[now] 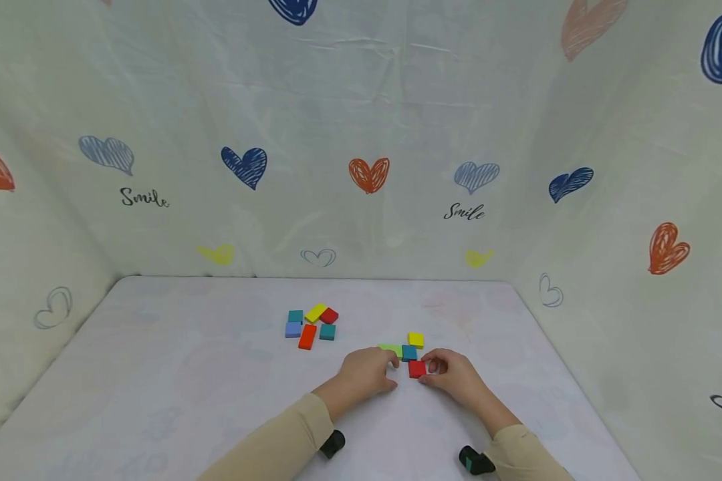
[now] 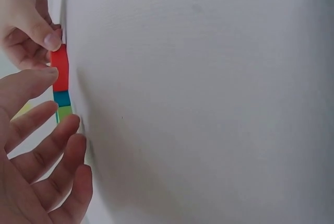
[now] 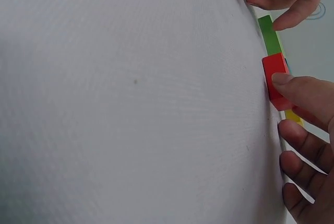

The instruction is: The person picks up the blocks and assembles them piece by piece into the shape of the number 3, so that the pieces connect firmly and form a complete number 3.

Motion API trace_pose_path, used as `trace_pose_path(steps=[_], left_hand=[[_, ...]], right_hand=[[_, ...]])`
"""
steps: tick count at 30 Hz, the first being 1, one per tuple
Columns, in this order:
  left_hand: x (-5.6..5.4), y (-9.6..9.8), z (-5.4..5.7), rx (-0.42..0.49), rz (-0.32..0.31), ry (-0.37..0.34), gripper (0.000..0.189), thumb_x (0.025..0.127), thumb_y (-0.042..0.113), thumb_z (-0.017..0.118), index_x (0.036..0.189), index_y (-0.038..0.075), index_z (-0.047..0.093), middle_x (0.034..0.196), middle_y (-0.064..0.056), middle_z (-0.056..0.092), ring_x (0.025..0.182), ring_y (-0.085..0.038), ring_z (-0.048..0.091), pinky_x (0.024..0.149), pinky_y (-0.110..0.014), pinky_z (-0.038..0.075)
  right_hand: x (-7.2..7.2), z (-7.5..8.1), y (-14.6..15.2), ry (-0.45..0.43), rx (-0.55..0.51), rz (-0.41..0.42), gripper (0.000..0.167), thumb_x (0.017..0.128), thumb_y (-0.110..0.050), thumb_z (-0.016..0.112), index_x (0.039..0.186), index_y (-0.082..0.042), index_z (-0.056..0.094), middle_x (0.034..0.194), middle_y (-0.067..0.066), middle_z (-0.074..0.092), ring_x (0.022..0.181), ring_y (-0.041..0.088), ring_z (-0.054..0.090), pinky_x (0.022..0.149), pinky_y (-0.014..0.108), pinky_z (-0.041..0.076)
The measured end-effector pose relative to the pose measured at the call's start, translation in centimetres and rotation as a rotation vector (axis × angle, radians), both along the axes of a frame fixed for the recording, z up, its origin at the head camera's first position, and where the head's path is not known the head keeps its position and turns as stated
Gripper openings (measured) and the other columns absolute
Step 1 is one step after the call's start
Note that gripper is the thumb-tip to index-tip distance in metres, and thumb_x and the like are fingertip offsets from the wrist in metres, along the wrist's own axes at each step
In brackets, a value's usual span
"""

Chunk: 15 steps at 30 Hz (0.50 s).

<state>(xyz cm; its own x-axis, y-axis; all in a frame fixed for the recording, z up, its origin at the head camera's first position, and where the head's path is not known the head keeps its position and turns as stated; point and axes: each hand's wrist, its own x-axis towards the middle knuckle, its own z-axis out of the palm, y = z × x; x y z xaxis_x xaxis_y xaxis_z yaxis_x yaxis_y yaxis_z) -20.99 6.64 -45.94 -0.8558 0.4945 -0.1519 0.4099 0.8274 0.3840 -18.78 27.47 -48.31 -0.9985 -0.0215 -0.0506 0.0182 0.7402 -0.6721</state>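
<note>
My right hand [image 1: 457, 377] pinches a red block [image 1: 417, 369] at its right side, the thumb [image 3: 284, 79] lying on its near face. Behind that block sits a blue block [image 1: 409, 353], with a light green block [image 1: 391, 348] to its left and a yellow block [image 1: 416, 340] further back. At the left of this group my left hand [image 1: 364, 375] is spread, its thumb and fingers apart with nothing between them. Its index fingertip is right at the green block [image 3: 270, 35] in the right wrist view, and its fingers partly cover that block in the head view.
Further left and back on the white table [image 1: 174, 374] lies a loose cluster: a yellow block [image 1: 315, 312], a purple-blue block [image 1: 293, 330], an orange-red block [image 1: 307, 337], plus red and teal ones. A patterned curtain [image 1: 397, 100] surrounds the table's back and sides.
</note>
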Motion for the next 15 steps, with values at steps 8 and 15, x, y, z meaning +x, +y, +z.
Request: trace_pose_path(steps=[8, 15], left_hand=[[0.0, -1.1, 0.7, 0.052, 0.002, -0.015, 0.032, 0.079, 0.031, 0.082, 0.107, 0.022, 0.068, 0.084, 0.009, 0.061, 0.075, -0.009, 0.053, 0.069, -0.027, 0.049], [-0.4, -2.7, 1.4, 0.085, 0.023, -0.026, 0.034, 0.080, 0.030, 0.081, 0.111, 0.022, 0.067, 0.078, 0.008, 0.055, 0.072, -0.010, 0.051, 0.064, -0.025, 0.046]], right_hand=[[-0.2, -0.1, 0.0, -0.003, -0.005, 0.007, 0.030, 0.075, -0.014, 0.085, 0.100, -0.014, 0.069, 0.077, -0.003, 0.054, 0.071, 0.016, 0.047, 0.057, 0.026, 0.041], [-0.2, -0.2, 0.0, -0.012, -0.012, 0.001, 0.030, 0.075, -0.016, 0.085, 0.101, -0.013, 0.069, 0.078, -0.003, 0.054, 0.072, 0.016, 0.048, 0.058, 0.026, 0.042]])
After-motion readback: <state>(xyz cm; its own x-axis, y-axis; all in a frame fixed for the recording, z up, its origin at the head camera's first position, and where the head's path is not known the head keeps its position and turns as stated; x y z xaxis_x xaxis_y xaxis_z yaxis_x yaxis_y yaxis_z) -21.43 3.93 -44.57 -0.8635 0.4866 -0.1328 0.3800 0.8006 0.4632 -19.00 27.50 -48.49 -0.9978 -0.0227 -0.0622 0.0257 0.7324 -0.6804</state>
